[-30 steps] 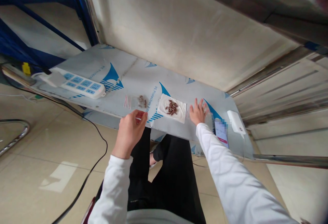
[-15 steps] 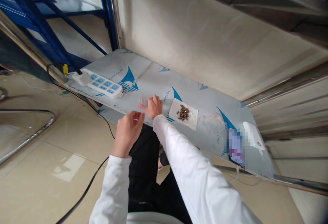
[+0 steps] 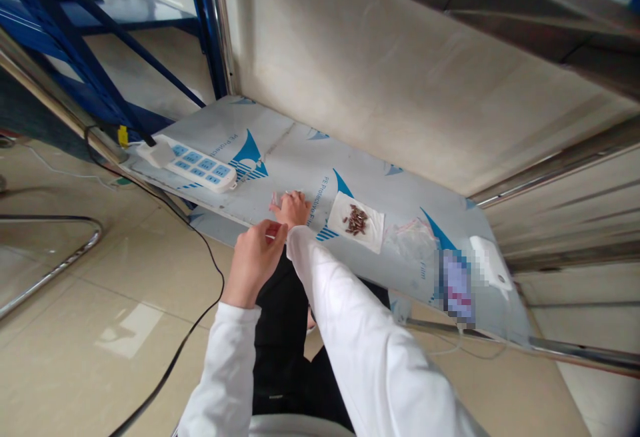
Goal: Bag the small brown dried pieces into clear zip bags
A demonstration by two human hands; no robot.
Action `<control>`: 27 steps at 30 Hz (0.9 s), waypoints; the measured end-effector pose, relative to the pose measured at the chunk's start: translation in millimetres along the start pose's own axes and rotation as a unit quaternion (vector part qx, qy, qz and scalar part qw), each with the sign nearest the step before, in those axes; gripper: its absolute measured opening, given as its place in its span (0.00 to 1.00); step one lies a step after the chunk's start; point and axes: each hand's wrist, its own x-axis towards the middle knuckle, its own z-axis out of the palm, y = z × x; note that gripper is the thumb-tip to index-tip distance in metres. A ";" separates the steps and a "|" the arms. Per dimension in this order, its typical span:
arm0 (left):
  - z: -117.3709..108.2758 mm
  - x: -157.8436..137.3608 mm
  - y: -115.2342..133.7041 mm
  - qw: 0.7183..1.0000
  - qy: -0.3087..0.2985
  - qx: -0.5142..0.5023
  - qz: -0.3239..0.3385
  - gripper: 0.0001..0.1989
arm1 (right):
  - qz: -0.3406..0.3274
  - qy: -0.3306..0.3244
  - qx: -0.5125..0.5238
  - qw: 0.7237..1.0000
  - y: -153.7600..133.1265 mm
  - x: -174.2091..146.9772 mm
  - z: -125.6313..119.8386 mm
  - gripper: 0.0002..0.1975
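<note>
My left hand [image 3: 257, 257] is held in front of the shelf edge, thumb and fingertips pressed together. Whatever they may pinch is hidden. Just beyond it, my right hand [image 3: 294, 209] is low over the shelf with its fingers bent around a small clear plastic bag [image 3: 275, 200] with a pinkish edge. Most of this bag is covered by the hand. To the right of that hand lies a white square sheet [image 3: 375, 240] with a heap of small dark brown pieces [image 3: 356, 220] on it.
On the film-covered metal shelf [image 3: 310, 157], a white power strip [image 3: 200, 167] is at the left. Crumpled clear bags [image 3: 413, 240] lie right of the sheet. Farther right are a blurred phone [image 3: 456, 287] and a white device [image 3: 490, 264]. A black cable [image 3: 190, 337] runs past my left arm.
My right hand has lowered and shifted slightly left over the clear bag. My left hand has moved a little right, closer to it. The heap of brown pieces looks the same.
</note>
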 end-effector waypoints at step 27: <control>70.1 -15.7 40.7 0.908 -0.078 -0.398 0.104 0.15 | -0.029 0.210 0.271 0.939 74.4 -151.5 -116.1 0.12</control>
